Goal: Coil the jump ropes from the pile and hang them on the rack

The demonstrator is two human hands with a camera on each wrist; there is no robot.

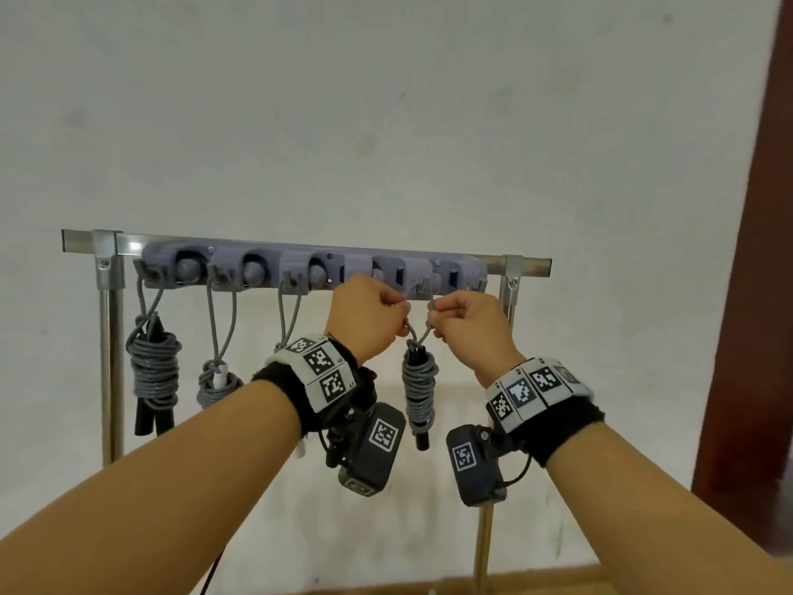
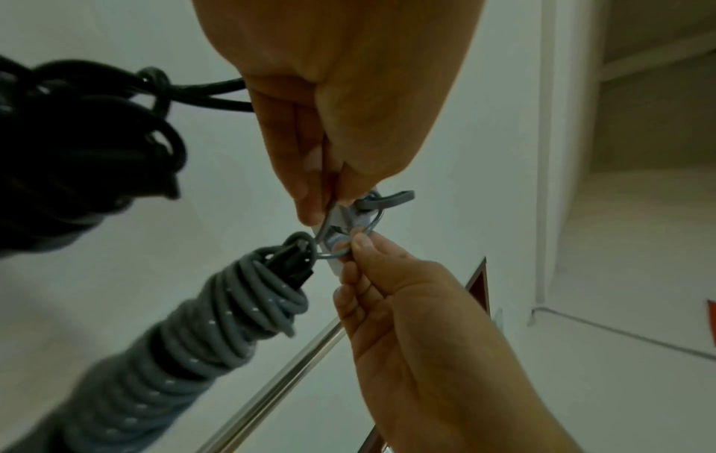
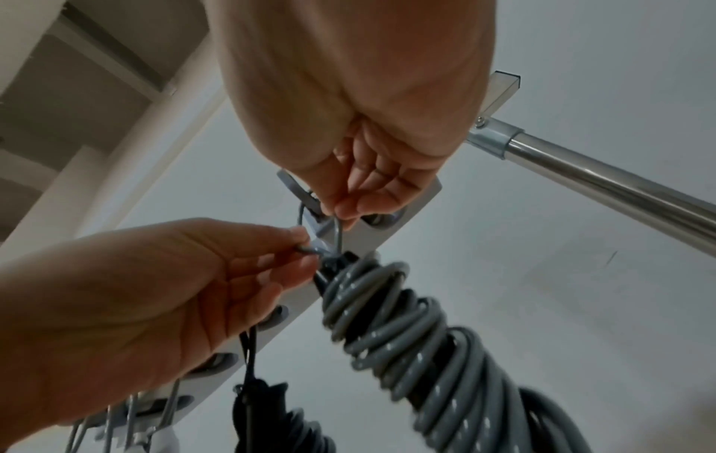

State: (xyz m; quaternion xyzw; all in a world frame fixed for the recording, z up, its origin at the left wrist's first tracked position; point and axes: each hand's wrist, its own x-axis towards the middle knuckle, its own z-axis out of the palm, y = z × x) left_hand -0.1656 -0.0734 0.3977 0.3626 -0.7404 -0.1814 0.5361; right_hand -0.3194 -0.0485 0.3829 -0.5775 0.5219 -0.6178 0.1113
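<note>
Up at the rack (image 1: 300, 251), both hands pinch one coiled jump rope's (image 1: 419, 392) loop. Left hand (image 1: 364, 315) and right hand (image 1: 467, 324) hold it at a hook (image 2: 387, 199).

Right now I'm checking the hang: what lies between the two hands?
In the head view, only the gray rope loop spans between left hand and right hand; its coiled jump rope dangles below.

Both hands (image 1: 371, 313) (image 1: 470, 326) raised, fingers pinched.

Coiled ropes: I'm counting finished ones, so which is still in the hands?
The rightmost coil; both hands pinch its loop at the hook, the others hang free.
</note>
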